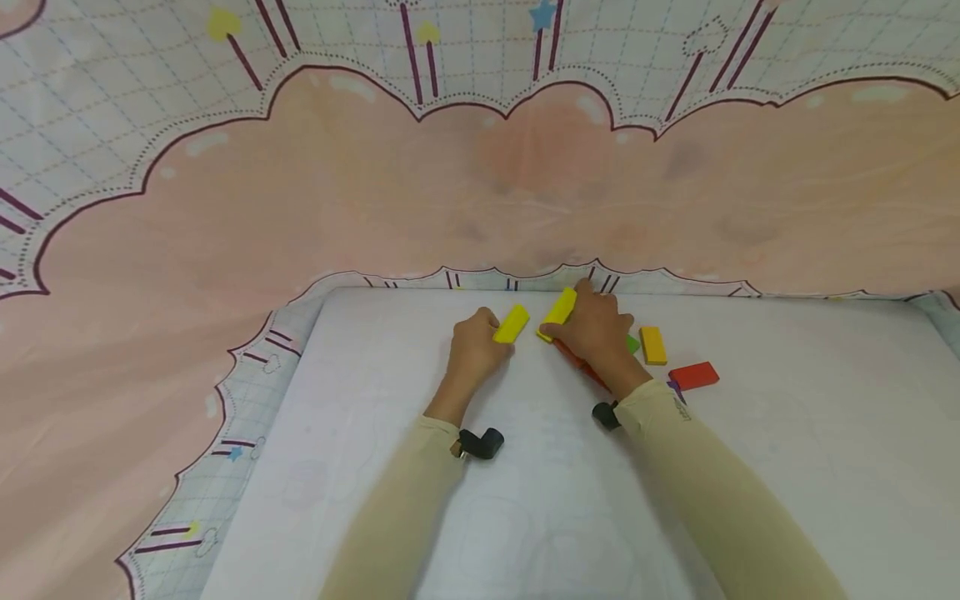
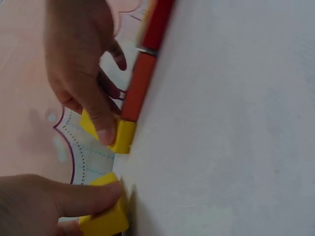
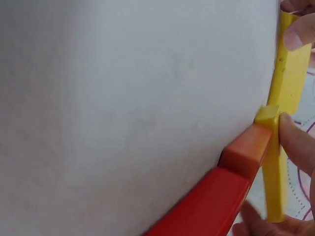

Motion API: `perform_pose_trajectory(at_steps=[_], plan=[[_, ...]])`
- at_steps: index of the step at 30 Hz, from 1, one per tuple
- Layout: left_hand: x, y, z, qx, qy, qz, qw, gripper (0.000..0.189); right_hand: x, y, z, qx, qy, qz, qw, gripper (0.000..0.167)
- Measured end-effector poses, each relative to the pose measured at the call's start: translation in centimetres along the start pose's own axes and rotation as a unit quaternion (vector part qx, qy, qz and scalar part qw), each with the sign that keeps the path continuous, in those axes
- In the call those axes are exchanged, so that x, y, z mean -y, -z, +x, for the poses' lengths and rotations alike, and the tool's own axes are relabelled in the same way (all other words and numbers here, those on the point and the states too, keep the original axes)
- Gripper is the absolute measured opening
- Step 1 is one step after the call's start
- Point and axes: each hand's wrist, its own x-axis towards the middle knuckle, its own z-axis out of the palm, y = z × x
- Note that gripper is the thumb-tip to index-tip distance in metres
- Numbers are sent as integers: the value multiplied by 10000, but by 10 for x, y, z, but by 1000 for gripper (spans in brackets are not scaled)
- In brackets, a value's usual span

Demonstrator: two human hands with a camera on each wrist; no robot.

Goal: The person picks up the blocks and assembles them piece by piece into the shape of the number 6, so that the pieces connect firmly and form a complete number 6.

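On the left, my left hand (image 1: 474,346) pinches a yellow block (image 1: 512,323) between thumb and fingers at the white tabletop. Close by, my right hand (image 1: 597,333) grips a second yellow block (image 1: 559,308), its thumb on the near side. That block meets the end of an orange block (image 3: 248,145) in the right wrist view. Behind the orange one, a red block (image 3: 206,201) continues the line end to end. In the head view my right hand partly hides this row. A narrow gap separates the two yellow blocks there.
Right of my right hand lie a deep-yellow block (image 1: 653,346) and a red block (image 1: 693,376). Part of a green block (image 1: 633,343) and a purple piece (image 1: 677,390) show beside the right wrist. A patterned pink cloth (image 1: 480,200) rises beyond the white table (image 1: 285,500).
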Motion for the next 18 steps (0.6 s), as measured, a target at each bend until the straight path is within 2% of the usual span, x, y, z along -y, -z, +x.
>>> perform_pose_trajectory(at_steps=[3, 6, 8, 10, 12, 15, 16, 18], plan=[[4, 5, -2, 306, 124, -273, 9991, 45, 2, 1, -5, -61, 256, 616, 9978, 80], [8, 13, -6, 563, 325, -577, 9962, 42, 3, 4, -12, -106, 660, 1217, 9903, 66], [11, 18, -10, 785, 492, -949, 9912, 37, 4, 4, -16, -143, 919, 1499, 9843, 60], [15, 23, -15, 1085, 683, -1391, 9819, 33, 4, 4, -21, -168, 1058, 1738, 9789, 56], [21, 27, -20, 1431, 897, -1868, 9678, 30, 5, 2, -26, -148, 1019, 2039, 9736, 56], [33, 28, -28, 1917, 1172, -2578, 9397, 28, 6, 1, -32, 41, 670, 2617, 9628, 58], [38, 28, -30, 2034, 1227, -2822, 9295, 26, 7, 0, -33, 138, 512, 2792, 9588, 59], [48, 29, -35, 2257, 1304, -3350, 9054, 24, 9, -2, -36, 447, 120, 3270, 9439, 61]])
